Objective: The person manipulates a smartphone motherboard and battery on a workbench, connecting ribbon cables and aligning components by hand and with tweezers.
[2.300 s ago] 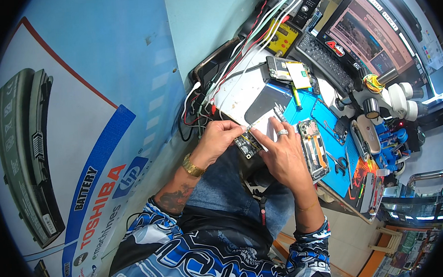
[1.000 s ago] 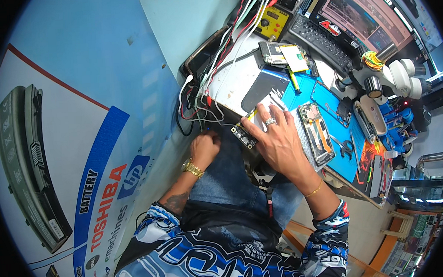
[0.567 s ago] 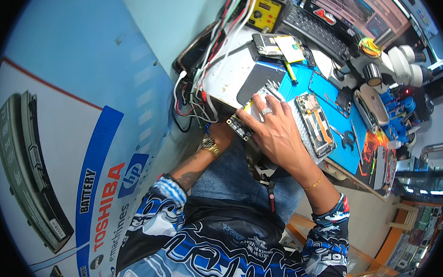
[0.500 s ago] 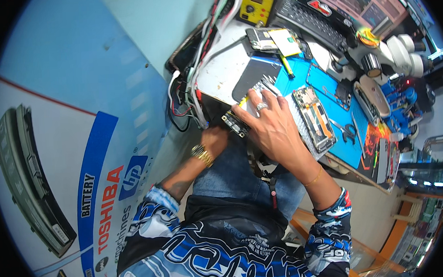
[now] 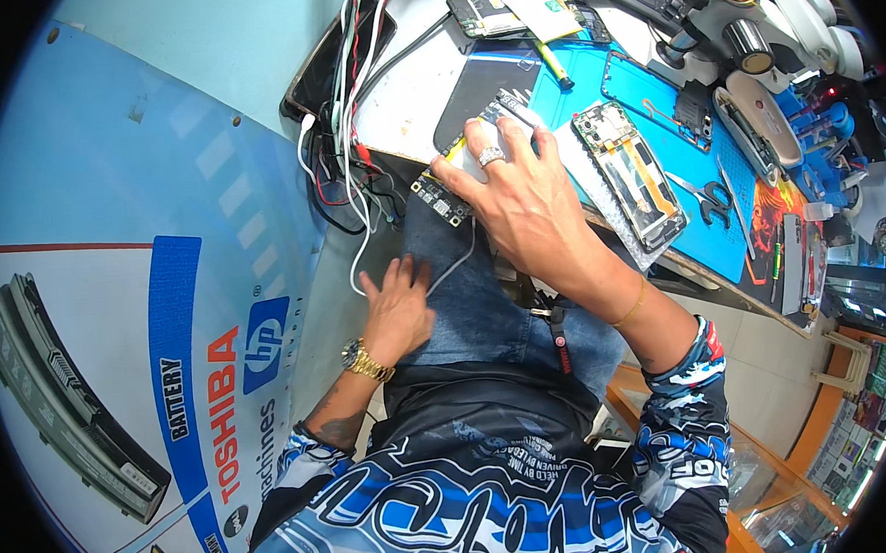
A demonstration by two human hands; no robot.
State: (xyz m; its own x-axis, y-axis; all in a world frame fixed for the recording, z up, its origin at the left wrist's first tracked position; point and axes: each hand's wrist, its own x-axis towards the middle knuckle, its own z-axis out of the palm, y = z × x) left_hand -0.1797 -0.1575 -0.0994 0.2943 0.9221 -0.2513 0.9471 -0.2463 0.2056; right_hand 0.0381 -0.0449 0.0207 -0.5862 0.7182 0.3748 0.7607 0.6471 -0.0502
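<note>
My right hand [image 5: 507, 188] has curled fingers over a dark circuit board assembly [image 5: 438, 200] with a white and yellow middle, holding it at the bench's front edge. Part of it is hidden under the hand. My left hand [image 5: 395, 314] is lower, palm down with fingers spread, near my jeans leg and a thin white cable [image 5: 355, 269]; whether it touches the cable I cannot tell. To the right of my right hand lies an opened phone [image 5: 626, 174] with an orange flex strip, on a textured pale sheet.
A blue mat [image 5: 722, 247] carries scissors [image 5: 715, 212], a phone frame [image 5: 613, 72] and tools. Another opened phone [image 5: 484, 14] lies at the back. A microscope [image 5: 756, 35] stands right. Tangled cables [image 5: 337, 172] hang left beside a printed poster wall [image 5: 87, 175].
My left hand, earlier at the board, dropped below the bench edge and now shows with spread fingers. My right hand stays on the board. The view has shifted, raising the bench in frame.
</note>
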